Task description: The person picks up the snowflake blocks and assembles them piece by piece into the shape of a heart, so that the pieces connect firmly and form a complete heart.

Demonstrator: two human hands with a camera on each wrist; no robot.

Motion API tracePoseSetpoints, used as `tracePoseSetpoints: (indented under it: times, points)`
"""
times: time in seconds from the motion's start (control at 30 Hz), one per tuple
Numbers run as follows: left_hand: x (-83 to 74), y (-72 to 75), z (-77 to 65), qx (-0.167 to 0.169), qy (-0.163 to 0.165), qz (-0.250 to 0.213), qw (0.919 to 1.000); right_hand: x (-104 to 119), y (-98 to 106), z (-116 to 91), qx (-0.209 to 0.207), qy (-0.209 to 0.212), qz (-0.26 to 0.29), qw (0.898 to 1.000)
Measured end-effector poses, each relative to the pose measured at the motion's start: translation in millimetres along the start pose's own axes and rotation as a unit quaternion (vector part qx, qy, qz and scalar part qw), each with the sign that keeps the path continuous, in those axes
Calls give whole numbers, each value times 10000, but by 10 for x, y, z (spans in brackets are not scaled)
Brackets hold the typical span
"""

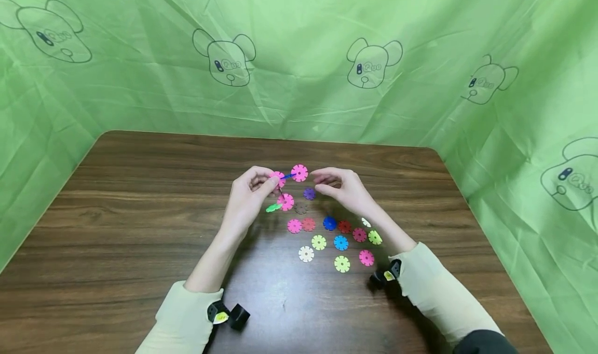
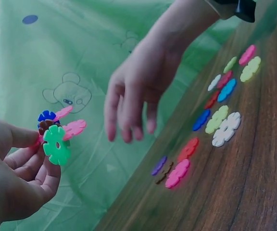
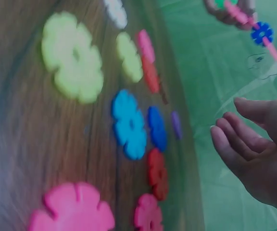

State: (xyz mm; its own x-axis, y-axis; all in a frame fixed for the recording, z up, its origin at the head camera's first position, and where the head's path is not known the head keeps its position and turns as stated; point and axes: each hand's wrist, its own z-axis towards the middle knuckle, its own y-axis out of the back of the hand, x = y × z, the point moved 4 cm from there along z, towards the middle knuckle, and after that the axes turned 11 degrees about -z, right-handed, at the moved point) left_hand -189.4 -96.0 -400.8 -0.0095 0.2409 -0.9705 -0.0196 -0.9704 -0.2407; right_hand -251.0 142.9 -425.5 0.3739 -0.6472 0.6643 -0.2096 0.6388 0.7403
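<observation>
Left hand (image 1: pixel 249 195), mine, raised above the brown wood-grain table (image 1: pixel 140 214): its thumb and fingers pinch a bright pink notched plastic disc (image 1: pixel 277 177), part of a small linked assembly. From this disc a dark blue notched plastic disc (image 1: pixel 288 176), nearly edge-on, leads right to a second bright pink disc (image 1: pixel 299 173); a brown notched plastic disc (image 2: pixel 45 127) leads nearer to a third bright pink disc (image 1: pixel 286 202), with a bright green notched plastic disc (image 1: pixel 273 207) at its left. My right hand (image 1: pixel 344 188) hangs just right of the second pink disc, apart from it and holding nothing, its fingers relaxed and its thumb separate. Loose on the table, near and to the right of the assembly, lie further discs of the same form, among them a flat purple disc (image 1: pixel 309 193), a flat light blue disc (image 1: pixel 341 243) and a near white disc (image 1: pixel 306 254). I judge the step in hand to be joining discs slot to slot, with the right hand between pieces. Another join would call for that hand to pick up a loose disc, align its notch with a free one, and press squarely while my left steadies the assembly.
</observation>
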Motion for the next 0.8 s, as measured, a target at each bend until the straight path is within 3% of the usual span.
tracePoseSetpoints:
  times: [0.3, 0.5, 0.8]
  points:
    - [-3, 14, 6, 17, 226, -254, 9994, -197, -240, 174, 704, 161, -1179, 9904]
    - [-6, 9, 3, 27, 220, -230, 9995, -173, -284, 204, 785, 275, -1608, 9835]
    - [-16, 23, 9, -24, 182, -249, 9995, -196, -297, 233, 645, 157, -1461, 9870]
